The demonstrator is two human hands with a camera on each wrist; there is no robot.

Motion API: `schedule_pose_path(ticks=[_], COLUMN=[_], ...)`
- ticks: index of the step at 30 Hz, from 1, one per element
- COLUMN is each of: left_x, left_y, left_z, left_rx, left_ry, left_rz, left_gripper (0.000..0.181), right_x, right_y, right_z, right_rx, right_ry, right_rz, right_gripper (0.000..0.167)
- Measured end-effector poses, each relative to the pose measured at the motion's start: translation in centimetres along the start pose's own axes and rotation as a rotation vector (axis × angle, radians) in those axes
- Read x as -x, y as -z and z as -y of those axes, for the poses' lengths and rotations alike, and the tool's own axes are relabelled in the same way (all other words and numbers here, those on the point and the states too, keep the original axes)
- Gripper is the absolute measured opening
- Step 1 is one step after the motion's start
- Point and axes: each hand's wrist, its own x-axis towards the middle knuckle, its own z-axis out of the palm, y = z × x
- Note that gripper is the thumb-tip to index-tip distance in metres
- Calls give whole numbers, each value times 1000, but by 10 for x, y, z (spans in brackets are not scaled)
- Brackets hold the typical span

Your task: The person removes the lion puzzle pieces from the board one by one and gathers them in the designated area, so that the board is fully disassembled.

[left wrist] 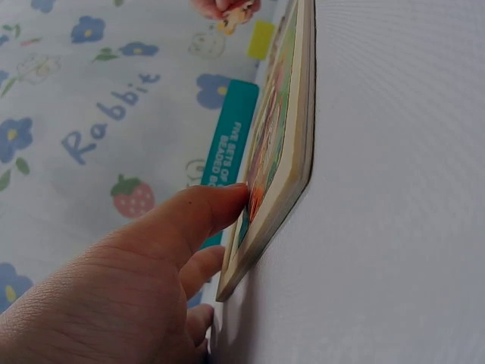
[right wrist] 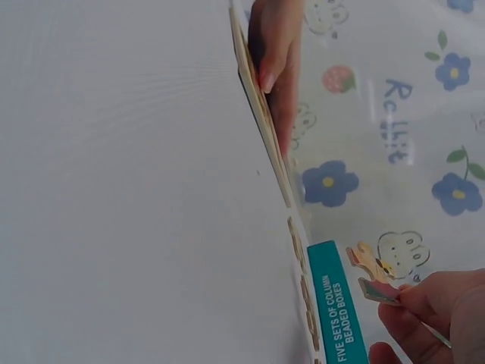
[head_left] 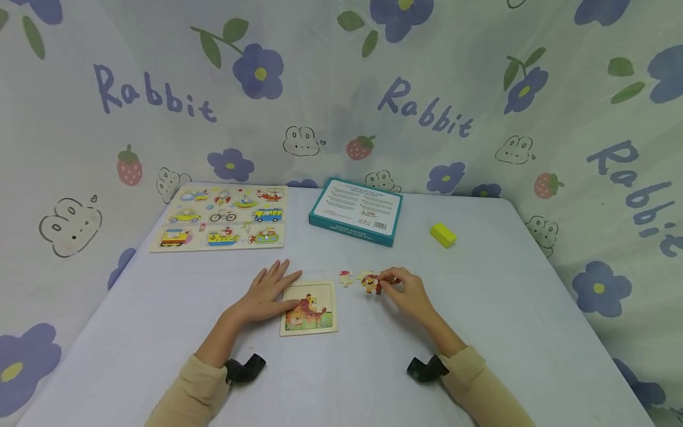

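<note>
- As we look down in the head view, we find the puzzle board on the white tabletop, with pieces across its lower part and a bare area along its top.
- Our left hand is spread, its thumb reaching onto the board and its fingers gripping nothing.
- Our right hand pinches the lion-face portion to the right of the board; a loose piece lies between them.
- We judge the step in hand to be choosing and turning a part for the board; the next move calls for carrying it left and lining it up with the bare area.
- Along the left wrist view, we see the thumb tip at the picture's edge, and we take it as steadying the board.
- Through the right wrist view, we see fingers closed on orange and teal portions; whether these are joined we cannot tell, so placing them calls for a careful grip.
</note>
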Motion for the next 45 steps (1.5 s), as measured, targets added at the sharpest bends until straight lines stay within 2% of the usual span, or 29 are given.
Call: schedule_pose_path(ticks=[4,14,19,23,28,37,45], left_x=[1,1,1,1,1,0,1], left_y=[1,0,-1,-2,-1,-2,-2], left_z=[2,0,0,0,-2,0,1], left_rx=[4,11,-8,-2,9,-8,-5], left_ry=[-1,3,11,9,0,9,9], left_rz=[-5,9,16,17,5,8,-1], left_gripper=[70,70,71,71,70,70,70], right_x=[4,17,20,22,22,20,19], right_y=[4,15,17,19,20,20,19], right_z=[-6,-17,-22,-26,-29,-32,-32], right_rx=[16,8,4,41,106,136,145], right_ry=[-1,-132,-178,-195,-168,-112,-118], right_rz=[-5,32,59,68,61,59,64], right_gripper=[8,7,8,7,8,10,10])
